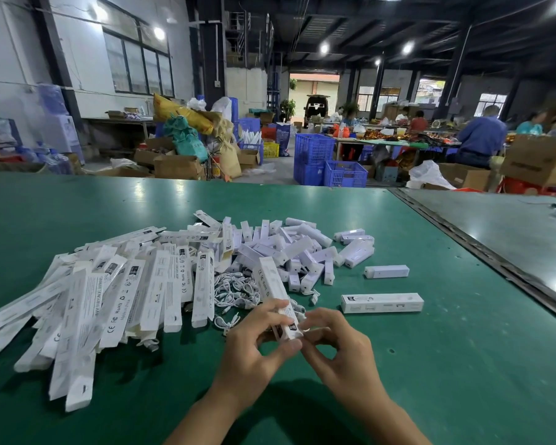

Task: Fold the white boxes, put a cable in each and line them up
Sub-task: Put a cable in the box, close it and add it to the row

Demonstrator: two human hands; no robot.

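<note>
Low in the centre, the left hand (257, 345) curls its grip round one white box (272, 284), and the right hand (337, 345) pinches its near end. Forcing the flap could crease or tear it, I judge. One folded box (382, 302) lies alone on the bench (430, 364), to the right; flat boxes (109, 300) at left and tangled cables (238, 292) are too many to count.

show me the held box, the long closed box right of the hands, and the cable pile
held box (270, 284): head view, upper half of its printed face
closed box (382, 302): head view, middle of its long side
cable pile (238, 292): head view, centre of the white tangle
</note>
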